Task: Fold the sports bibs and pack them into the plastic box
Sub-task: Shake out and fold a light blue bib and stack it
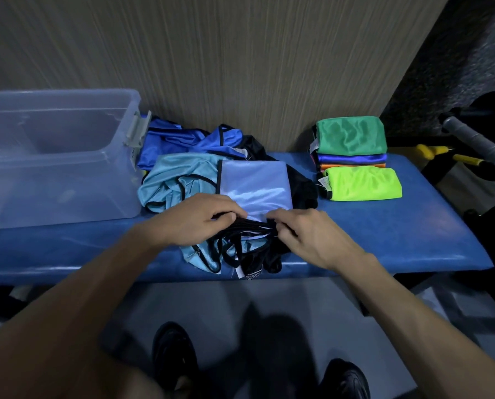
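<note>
Both hands, left [200, 218] and right [306, 234], pinch the pale-blue bib's [254, 185] black straps.

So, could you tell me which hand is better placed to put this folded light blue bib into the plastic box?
Probably the left hand: the plastic box stands on its side of the light blue bib; the right hand is farther.

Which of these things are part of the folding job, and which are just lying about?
Job: light blue bib pinched by left hand and right hand; unfolded bibs; folded stack; plastic box.
Lying about: yellow-handled tools; grey grip.
</note>
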Available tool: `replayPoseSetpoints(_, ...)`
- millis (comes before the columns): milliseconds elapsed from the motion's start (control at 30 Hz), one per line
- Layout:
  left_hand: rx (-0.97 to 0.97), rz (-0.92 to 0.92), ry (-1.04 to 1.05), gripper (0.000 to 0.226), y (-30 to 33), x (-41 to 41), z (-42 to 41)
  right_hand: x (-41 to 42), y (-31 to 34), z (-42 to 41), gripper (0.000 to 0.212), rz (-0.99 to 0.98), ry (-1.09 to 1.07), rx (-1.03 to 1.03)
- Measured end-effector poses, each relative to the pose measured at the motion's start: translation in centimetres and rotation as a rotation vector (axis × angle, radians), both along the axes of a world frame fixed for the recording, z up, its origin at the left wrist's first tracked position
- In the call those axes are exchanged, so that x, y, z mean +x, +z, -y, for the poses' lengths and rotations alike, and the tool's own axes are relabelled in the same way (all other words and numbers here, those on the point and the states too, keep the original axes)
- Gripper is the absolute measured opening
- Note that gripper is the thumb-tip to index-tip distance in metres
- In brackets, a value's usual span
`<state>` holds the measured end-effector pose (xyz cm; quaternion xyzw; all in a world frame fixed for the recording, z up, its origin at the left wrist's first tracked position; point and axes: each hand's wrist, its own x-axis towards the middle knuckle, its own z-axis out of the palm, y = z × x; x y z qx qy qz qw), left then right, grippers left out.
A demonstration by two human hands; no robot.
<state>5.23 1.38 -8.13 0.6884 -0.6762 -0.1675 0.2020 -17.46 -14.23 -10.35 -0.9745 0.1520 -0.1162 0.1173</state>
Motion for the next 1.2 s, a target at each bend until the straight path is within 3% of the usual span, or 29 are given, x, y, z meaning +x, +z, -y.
replayPoseSetpoints(100, -0.138, -0.001, 0.096, 0.008, 0.5, -0.2, -2.1, -0.4, -0.2, -0.9, 0.05, -0.01, 0.01, -0.08)
replayPoseSetpoints(167, -0.116, 0.044, 0.166, 0.029, 0.7, -0.8, -3.9, -0.1, -0.4, -1.3, 0.057, -0.023, -0.005, -0.132)
replayPoseSetpoints(233, 0.022, 0.14, 0.222, 0.059, 0.4, -2.1, -5.1, 0.4, -0.7, -1.7, 0.06, -0.032, -0.029, -0.191)
replayPoseSetpoints(300, 0.101, 0.262, 0.296, 0.072, -0.4, -3.7, -5.4, 0.9, -0.8, -2.1, 0.059, -0.019, -0.048, -0.252)
replayPoseSetpoints(433, -0.037, 0.364, 0.4, 0.046, -1.3, -6.2, -4.7, 1.7, -1.0, -3.2, 0.06, -0.001, -0.081, -0.374)
replayPoseSetpoints(600, -0.074, 0.294, 0.411, 0.027, -1.7, -7.2, -4.8, 2.7, -0.9, -3.6, 0.055, -0.025, -0.113, -0.49)
replayPoseSetpoints(900, -0.117, -0.114, 0.392, 0.013, -1.0, -6.2, -4.6, 3.0, -0.9, -4.1, 0.05, -0.074, -0.152, -0.539)
replayPoseSetpoints(967, -0.099, -0.113, 0.358, 0.008, -1.0, -6.1, -4.3, 3.0, -0.9, -4.2, 0.051, -0.074, -0.152, -0.529)
replayPoseSetpoints(1200, -0.086, -0.077, 0.303, 0.041, -2.5, -6.7, -4.7, 2.9, -0.6, -4.1, 0.063, -0.105, -0.143, -0.48)
